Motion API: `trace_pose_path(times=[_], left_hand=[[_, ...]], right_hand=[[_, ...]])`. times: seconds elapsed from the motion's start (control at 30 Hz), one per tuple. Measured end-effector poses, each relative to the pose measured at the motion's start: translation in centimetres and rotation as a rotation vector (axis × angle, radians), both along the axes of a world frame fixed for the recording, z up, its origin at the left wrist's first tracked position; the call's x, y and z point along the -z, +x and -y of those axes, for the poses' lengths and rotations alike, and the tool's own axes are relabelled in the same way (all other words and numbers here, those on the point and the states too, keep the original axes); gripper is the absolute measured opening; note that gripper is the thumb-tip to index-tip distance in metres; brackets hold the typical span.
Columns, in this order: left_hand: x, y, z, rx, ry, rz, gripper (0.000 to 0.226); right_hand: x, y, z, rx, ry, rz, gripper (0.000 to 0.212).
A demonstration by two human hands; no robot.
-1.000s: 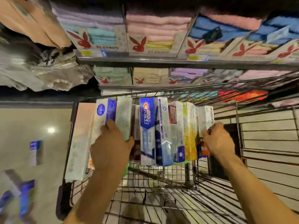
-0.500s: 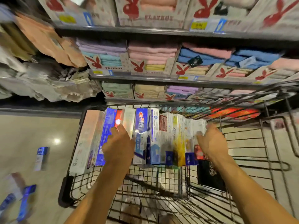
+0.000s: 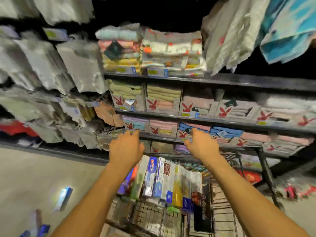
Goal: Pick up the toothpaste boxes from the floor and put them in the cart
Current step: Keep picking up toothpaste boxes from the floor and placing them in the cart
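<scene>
**A:** Where are the person's hands sitting in the view?

**B:** Both bare arms are stretching forward from the near edge, roughly side by side. The left hand [image 3: 126, 148] is hovering palm down over the far left end of the cart [image 3: 153, 218]. The right hand [image 3: 202, 145] is hovering over its far right end. The two hands are well apart.

**A:** Are they gripping anything?

**B:** No. On each hand the fingers [image 3: 132, 134] are lying straight and loosely together, pointing away toward the shelves [image 3: 222, 82]. Each thumb is angling inward toward the other hand. Neither hand is touching a box or the cart.

**A:** Where are the toothpaste boxes [image 3: 168, 180]?

**B:** Most are standing on end in a tight row across the cart's wire basket, below and between the two forearms. The left forearm is covering the left end of the row. A blue box [image 3: 63, 197] is lying on the pale floor [image 3: 42, 171], left of the cart. Nearer, at the bottom left, more boxes [image 3: 43, 229] are showing as blue smears, too blurred to count.

**A:** What is lying beyond the cart?

**B:** Dark shelves are running across the far side, carrying folded towels [image 3: 163, 93] in cartons printed with red rabbit heads.
</scene>
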State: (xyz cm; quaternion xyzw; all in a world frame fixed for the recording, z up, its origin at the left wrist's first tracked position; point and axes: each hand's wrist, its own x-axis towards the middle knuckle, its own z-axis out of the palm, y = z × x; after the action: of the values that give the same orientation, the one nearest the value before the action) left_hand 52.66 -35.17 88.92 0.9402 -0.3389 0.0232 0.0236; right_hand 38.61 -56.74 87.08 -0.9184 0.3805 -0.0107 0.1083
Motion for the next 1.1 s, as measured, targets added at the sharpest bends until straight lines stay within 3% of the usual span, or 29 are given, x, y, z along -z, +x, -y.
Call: trace_pose_path(times=[0.23,0.47,0.67,0.83,0.93,1.1], left_hand=[[-9.1,1.4,-9.8,-0.212,0.010,0.083,0.037],[-11.7,1.8,-27.8,-0.535,-0.020,0.125,0.036],[-10.8,0.1,-45.7,-0.803,0.025,0.110,0.047],[-9.6,-1.6,-59.0,-0.959,0.027,0.106,0.047],[-8.1,-2.5,-65.6,-1.027,0.019,0.067,0.048],[-4.6,-3.4,-74.6,-1.157,0.034,-0.025,0.048]], right_hand=[[-10.4,7.5,-8.0,-0.344,-0.085,0.094,0.043],[-14.1,15.8,-23.5,-0.728,-0.085,0.156,0.040],[-13.8,20.1,-41.5,-0.957,-0.012,0.148,0.036],[-12.0,22.2,-55.7,-1.089,-0.011,0.164,0.046],[-10.1,23.3,-63.0,-1.176,0.026,0.111,0.041],[-5.8,24.9,-72.7,-1.254,0.120,-0.004,0.050]])
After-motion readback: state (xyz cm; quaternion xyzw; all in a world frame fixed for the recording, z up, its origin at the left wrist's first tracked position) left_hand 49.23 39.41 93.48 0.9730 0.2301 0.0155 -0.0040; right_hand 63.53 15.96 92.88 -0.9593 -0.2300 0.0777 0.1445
